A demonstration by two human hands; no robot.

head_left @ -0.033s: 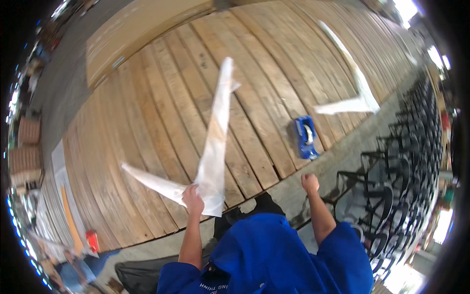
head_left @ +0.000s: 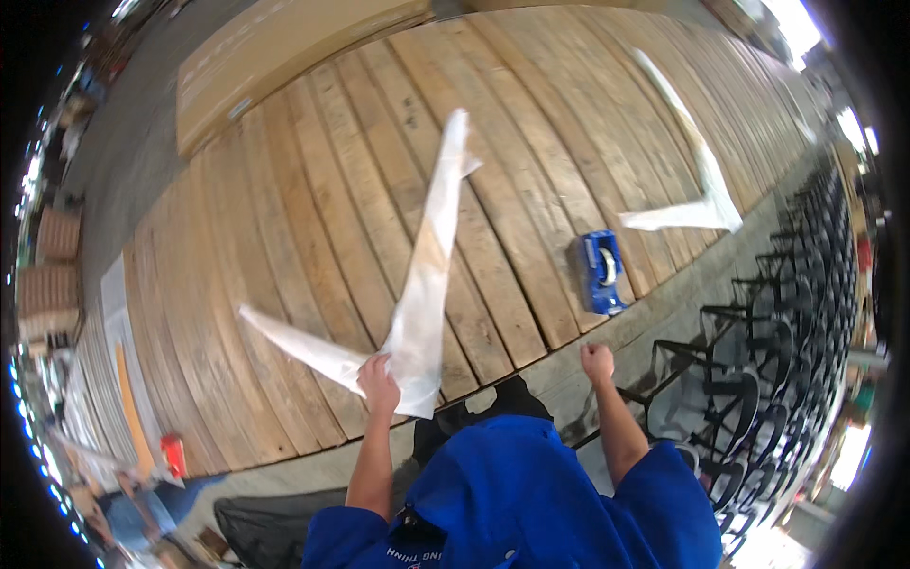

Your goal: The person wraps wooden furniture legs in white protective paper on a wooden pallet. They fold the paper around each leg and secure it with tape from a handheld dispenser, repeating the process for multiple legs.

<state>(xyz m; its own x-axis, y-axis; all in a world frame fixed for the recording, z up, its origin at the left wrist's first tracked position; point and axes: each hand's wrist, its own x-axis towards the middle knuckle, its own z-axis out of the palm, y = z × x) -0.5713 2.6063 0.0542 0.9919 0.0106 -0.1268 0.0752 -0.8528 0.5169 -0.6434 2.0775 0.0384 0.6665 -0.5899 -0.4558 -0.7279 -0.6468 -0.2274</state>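
- Head view, nearest: person's bright blue short-sleeved top (head_left: pixel 531 493), both bare forearms reaching fwd.
- L hand (head_left: pixel 379 382) on white-wrapped V-shaped pc (head_left: pixel 422 313), near the bend; fingers bent over the wrap, but can't tell if they grip or just press.
- R hand (head_left: pixel 596 361) off the pc, out past the near table edge; fingers curled in a fist, nothing seen in it.
- V-shaped pc lies on long table of worn brown wooden planks (head_left: pixel 332 190), bend at near edge, short arm pointing L, long arm pointing away; brown shows thru wrap abt midway up long arm.
- Blue tape dispenser w/ pale roll (head_left: pixel 594 275) on table near its edge, R of pc, just beyond R hand.
- Rows of black-framed seats w/ grey panels (head_left: pixel 749 389) on floor, R side.
- Second white-wrapped V-shaped pc (head_left: pixel 718 209) farther R on table, well apart from first.
- Small red object (head_left: pixel 173 455) at table's L end, co-worker in blue (head_left: pixel 137 517) close by; details blurry.
- Far side: long brown cardboard box (head_left: pixel 294 62) along table's far edge.
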